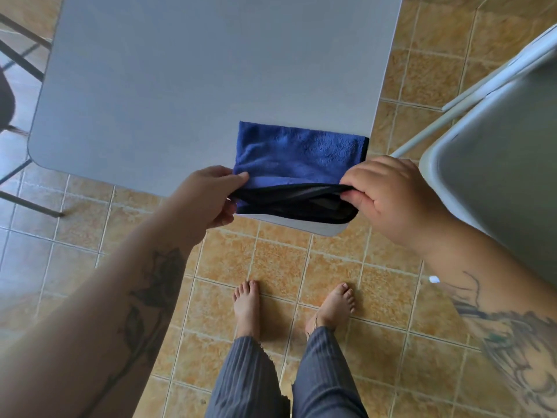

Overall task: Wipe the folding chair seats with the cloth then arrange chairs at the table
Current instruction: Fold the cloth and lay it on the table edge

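Note:
A blue cloth (298,155) with a black edge lies on the near right corner of the grey table (180,86). My left hand (208,200) pinches the cloth's near left corner. My right hand (388,191) pinches its near right corner, and the near edge is lifted and folded over. A grey folding chair (494,164) with a white frame stands to the right of the table, just beside my right hand.
Dark metal legs of another chair or frame (21,55) show at the left of the table. The floor is orange-brown tile (301,267). My bare feet (247,303) stand on it just below the table's near edge.

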A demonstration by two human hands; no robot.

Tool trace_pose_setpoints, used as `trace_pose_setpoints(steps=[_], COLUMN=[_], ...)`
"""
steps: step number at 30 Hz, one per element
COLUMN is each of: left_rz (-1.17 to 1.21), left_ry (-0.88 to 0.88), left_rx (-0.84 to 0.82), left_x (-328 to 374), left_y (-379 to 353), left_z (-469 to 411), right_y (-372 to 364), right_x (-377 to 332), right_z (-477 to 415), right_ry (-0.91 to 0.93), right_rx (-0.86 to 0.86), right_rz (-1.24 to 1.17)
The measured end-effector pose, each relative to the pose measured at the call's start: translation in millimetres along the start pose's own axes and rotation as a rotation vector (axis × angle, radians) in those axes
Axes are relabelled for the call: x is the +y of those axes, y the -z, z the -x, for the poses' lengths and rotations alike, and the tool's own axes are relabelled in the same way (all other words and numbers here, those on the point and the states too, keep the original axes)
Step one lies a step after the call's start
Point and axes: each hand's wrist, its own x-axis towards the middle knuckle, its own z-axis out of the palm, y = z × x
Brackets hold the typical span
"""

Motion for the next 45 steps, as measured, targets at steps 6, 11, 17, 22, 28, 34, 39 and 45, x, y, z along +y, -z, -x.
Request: trace_pose_setpoints(steps=[6, 11, 17, 22, 28, 34, 39, 45], left_rz=[-0.433, -0.508, -0.521, -0.579, -0.994, -1.282, -1.324, -1.346], left_ry=[-0.155, -0.213, -0.183, -0.324, -0.63, -0.785, -0.759, -0.567], left_rx=[0.179, 0.438, 0.318, 0.356, 0.623, 0.342, 0.296, 0.222], left_x=[-27.3, -8.1, 14.7, 10.5, 12.0, -19.6, -17.7, -2.3], left_y=[-14.6, -16.8, -31.1, -10.4, -31.1, -47.5, -44.6, -25.9], left_z=[2.0, 0.3, -20.5, -24.7, -21.3, -36.9, -38.0, -0.3], right_y=[-17.0, -18.5, -33.3, -39.4, -48.8, -85.7, -79.6, -20.2], right_x=[-6.2, -4.0, -0.9, -13.0, -32.9, -34.4, -20.9, -12.2], right_z=[21.9, 2.8, -31.2, -42.4, -41.4, -22.5, -11.1, 12.6], right_ry=[-0.055, -0.233, -0.484, -0.553, -0.45, -0.348, -0.454, -0.598], right_rx=[-0.133, 0.202, 0.152, 0.204, 0.356, 0.056, -0.01, -0.146], right_rz=[0.106, -0.046, 0.009, 0.055, 0.093, 0.213, 0.19, 0.041])
